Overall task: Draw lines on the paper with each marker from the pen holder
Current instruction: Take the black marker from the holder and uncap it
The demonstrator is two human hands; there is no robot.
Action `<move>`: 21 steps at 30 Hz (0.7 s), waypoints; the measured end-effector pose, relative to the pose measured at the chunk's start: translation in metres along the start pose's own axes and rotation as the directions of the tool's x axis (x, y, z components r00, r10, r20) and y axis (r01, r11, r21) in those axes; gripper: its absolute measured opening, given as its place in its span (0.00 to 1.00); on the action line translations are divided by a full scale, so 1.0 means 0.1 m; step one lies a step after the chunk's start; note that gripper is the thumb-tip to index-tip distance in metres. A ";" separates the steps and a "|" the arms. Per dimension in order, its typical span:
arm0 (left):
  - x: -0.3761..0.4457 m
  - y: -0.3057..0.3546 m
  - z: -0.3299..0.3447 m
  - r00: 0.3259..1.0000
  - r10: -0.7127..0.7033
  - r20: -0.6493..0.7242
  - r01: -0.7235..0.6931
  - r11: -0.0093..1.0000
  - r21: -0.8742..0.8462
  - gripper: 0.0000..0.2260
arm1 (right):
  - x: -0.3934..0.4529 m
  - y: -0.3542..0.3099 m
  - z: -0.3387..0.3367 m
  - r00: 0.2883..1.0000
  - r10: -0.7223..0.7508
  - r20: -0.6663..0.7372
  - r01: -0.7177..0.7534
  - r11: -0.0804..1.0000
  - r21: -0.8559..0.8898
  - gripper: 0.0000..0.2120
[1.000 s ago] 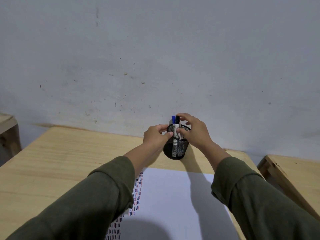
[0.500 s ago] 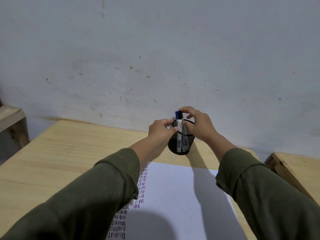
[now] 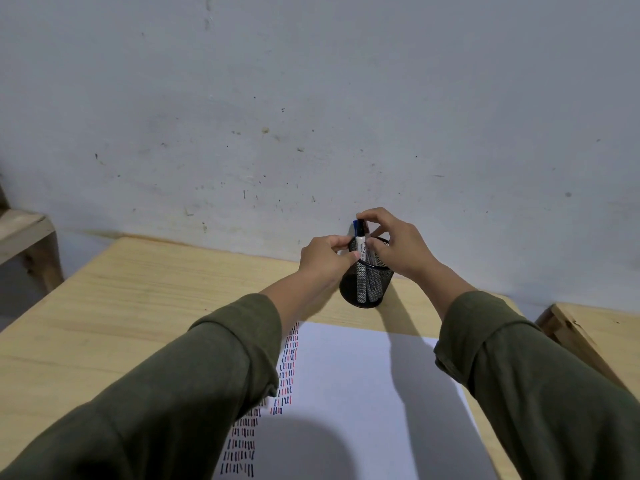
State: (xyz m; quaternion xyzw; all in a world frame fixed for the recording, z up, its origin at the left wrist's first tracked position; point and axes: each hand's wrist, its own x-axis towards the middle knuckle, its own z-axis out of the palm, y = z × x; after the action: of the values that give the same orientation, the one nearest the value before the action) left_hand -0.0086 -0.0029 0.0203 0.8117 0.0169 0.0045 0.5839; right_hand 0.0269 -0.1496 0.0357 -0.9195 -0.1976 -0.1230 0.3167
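A black mesh pen holder (image 3: pixel 366 287) stands at the far edge of the wooden table (image 3: pixel 138 306), near the wall. My left hand (image 3: pixel 325 256) grips its left rim. My right hand (image 3: pixel 394 244) pinches the black cap of a white marker (image 3: pixel 361 245) that sticks up out of the holder. A blue-capped marker (image 3: pixel 355 226) stands just behind it. White paper (image 3: pixel 363 393) lies in front of the holder, with columns of short red, blue and black lines (image 3: pixel 285 368) along its left side, partly hidden by my left sleeve.
A grey, marked wall (image 3: pixel 311 116) rises straight behind the table. A wooden piece of furniture (image 3: pixel 24 230) stands at the left, another wooden surface (image 3: pixel 595 337) at the right. My shadow falls on the paper's near end.
My right hand's fingers have closed on the black-capped marker and raised it a little in the holder. The left hand stays on the rim. The camera view has tilted slightly downward.
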 end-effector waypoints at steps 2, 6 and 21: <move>0.00 0.00 0.00 1.000 0.000 0.000 0.000 1.000 -0.004 0.19 | -0.01 -0.02 0.00 1.000 0.001 -0.001 -0.001 1.000 0.015 0.20; 0.00 0.00 0.00 1.000 -0.011 -0.004 0.011 1.000 -0.012 0.19 | -0.04 -0.06 0.01 0.998 -0.005 -0.063 0.009 0.998 0.062 0.18; -0.15 0.22 -0.22 0.992 0.071 -0.106 -0.080 0.993 -0.084 0.14 | -0.11 -0.40 -0.44 0.899 0.239 -0.366 -0.002 0.840 0.543 0.21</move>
State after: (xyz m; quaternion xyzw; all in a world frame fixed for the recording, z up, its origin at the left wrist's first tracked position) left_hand -0.0240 0.0104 0.0483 0.7840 0.0160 0.0693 0.6167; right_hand -0.0048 -0.1515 0.0871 -0.7586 -0.0911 -0.2378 0.5998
